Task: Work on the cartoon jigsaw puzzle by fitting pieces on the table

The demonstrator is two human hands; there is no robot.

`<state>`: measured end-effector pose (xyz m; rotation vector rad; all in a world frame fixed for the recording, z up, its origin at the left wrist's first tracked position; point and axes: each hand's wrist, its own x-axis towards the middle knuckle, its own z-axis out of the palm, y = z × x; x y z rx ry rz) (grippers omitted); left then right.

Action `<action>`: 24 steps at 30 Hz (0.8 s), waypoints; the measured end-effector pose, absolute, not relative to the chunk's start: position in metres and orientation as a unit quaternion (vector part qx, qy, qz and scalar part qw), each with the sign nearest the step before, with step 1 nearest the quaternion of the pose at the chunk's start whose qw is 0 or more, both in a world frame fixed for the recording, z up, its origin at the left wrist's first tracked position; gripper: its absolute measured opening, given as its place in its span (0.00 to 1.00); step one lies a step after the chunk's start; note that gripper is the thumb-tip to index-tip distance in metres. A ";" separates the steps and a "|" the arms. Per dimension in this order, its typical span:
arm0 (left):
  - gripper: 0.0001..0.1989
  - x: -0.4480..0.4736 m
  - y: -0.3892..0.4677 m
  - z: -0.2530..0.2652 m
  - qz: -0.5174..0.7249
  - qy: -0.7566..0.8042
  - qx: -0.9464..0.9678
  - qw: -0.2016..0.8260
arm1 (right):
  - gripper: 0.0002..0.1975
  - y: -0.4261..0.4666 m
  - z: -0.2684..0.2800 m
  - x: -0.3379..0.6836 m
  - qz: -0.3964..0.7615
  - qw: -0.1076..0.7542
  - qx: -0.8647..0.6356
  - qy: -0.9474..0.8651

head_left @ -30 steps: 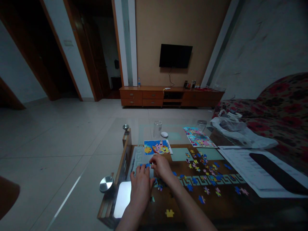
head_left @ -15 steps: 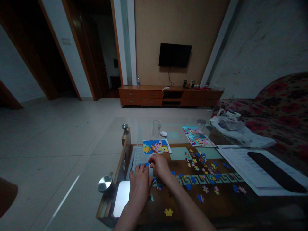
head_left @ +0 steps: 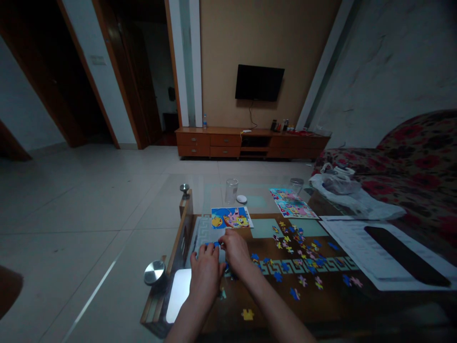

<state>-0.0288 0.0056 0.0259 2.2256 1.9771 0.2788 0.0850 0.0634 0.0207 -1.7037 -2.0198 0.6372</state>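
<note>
On the glass-topped coffee table, blue puzzle pieces (head_left: 216, 244) lie at my fingertips, mostly covered by my hands. My left hand (head_left: 206, 267) rests palm down over them with its fingers laid out flat. Close against it, my right hand (head_left: 234, 248) pinches a small puzzle piece at the edge of the blue ones; the fingers hide most of it. Just beyond both hands is a cartoon picture card (head_left: 232, 218). To the right, many loose jigsaw pieces (head_left: 300, 247) are scattered, and a single yellow piece (head_left: 247, 314) sits nearer me.
A glass jar (head_left: 231, 191) and a white lid (head_left: 242, 199) stand behind the card. Another colourful picture sheet (head_left: 296, 208) lies farther right, near a plastic bag (head_left: 353, 193). Papers (head_left: 360, 257) with a dark phone-shaped object (head_left: 403, 255) cover the right side. A metal knob (head_left: 154, 273) marks the left edge.
My right hand has shifted slightly, its fingertips still pinched at the blue pieces. The left hand stays almost where it was. The whole view has moved a little.
</note>
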 end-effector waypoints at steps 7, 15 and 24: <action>0.17 -0.031 0.006 0.026 0.105 0.656 0.745 0.065 | 0.20 0.076 0.013 0.094 0.257 0.250 -0.601 -0.714; 0.19 -0.044 0.012 0.026 0.128 0.681 0.719 0.053 | 0.15 0.078 0.009 0.099 0.247 0.259 -0.611 -0.706; 0.20 -0.037 0.012 0.027 0.118 0.677 0.726 0.033 | 0.14 0.068 0.013 0.093 0.229 0.229 -0.608 -0.725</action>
